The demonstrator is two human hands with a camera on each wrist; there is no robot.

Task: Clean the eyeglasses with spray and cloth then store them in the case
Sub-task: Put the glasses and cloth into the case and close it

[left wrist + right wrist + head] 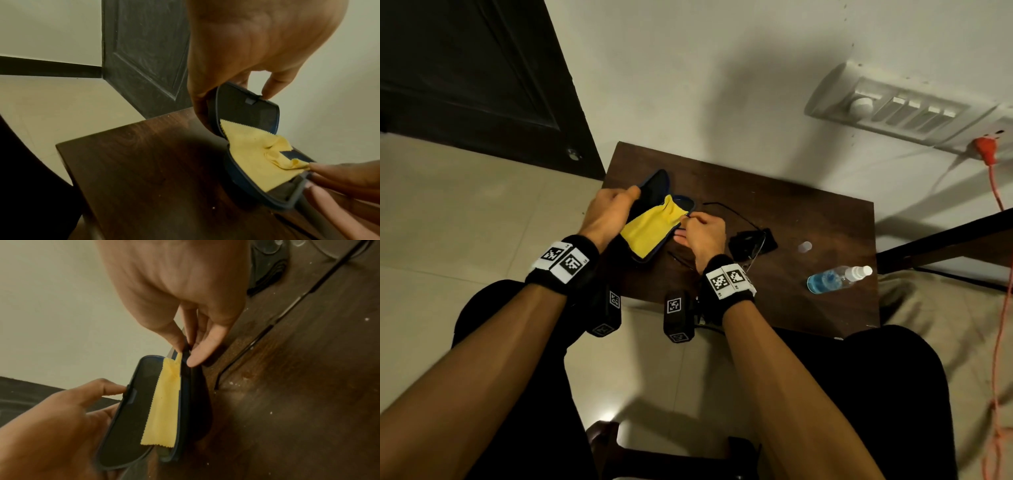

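A dark blue eyeglass case lies open on the left part of the brown table. My left hand grips its raised lid between thumb and fingers. A yellow cloth lies inside the case, and my right hand pinches its far corner at the case rim. Thin black eyeglasses lie unfolded on the table just right of my right hand, one temple passing close by. The spray bottle with blue liquid lies on its side at the table's right edge.
A small clear cap sits between the eyeglasses and the bottle. A dark door stands behind the table to the left. On the wall to the right are a switch panel and an orange cable. Dark furniture adjoins the table's right side.
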